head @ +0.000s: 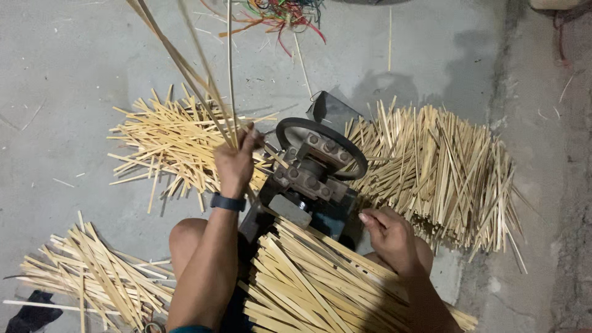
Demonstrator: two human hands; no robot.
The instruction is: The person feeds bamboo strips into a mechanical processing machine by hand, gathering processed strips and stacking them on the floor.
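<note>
My left hand [235, 161] is closed around a few long thin bamboo strips [185, 58] that rise toward the top of the head view. It sits just left of a small dark machine [311, 176] with a round black wheel. A dark watch band circles that wrist. My right hand [390, 237] rests on a bundle of flat bamboo sticks [308, 280] lying across my lap, fingers curled at the sticks' far ends beside the machine. Whether it grips any stick I cannot tell.
A loose pile of short bamboo sticks [169, 145] lies left of the machine, a larger pile [444, 169] to its right, and another [92, 274] at the lower left. Coloured wires [277, 15] lie at the top on the concrete floor [74, 74]. My bare knee [185, 237] is below.
</note>
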